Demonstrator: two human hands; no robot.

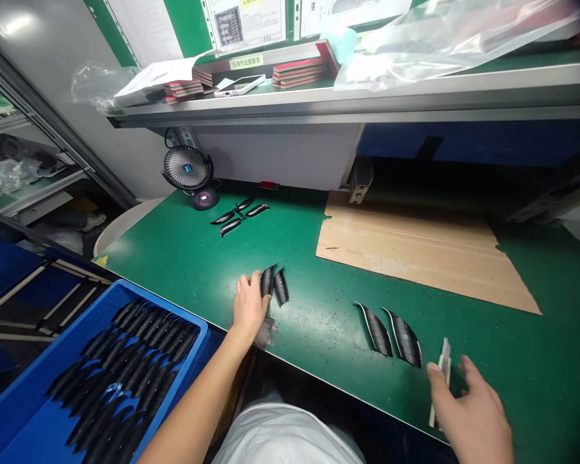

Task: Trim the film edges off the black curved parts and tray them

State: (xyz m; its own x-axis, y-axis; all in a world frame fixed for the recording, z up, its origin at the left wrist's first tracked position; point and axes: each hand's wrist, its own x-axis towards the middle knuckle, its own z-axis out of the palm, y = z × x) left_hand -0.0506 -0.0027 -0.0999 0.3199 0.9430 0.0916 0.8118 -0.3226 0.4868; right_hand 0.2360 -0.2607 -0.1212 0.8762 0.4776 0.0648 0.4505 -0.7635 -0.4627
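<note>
At the middle of the green table, my left hand (249,305) has its thumb and fingers on a black curved shell piece (267,281), which is partly covered. A second black curved piece (281,287) lies just right of it. Under my left wrist, a small clear plastic bag (265,333) lies at the table edge. My right hand (476,415) is at the lower right with thumb and fingers apart, over a utility knife (445,358) lying with its blade end pointing away. Left of the knife rest two larger black curved pieces (377,332) with pale edges.
At lower left stands a blue bin (200,328) holding rows of black pieces. Farther back are several black pieces (231,227) in a cluster, a small fan (188,169) and a cardboard sheet (415,251). A shelf (290,106) with papers and a phone (240,86) overhangs the table.
</note>
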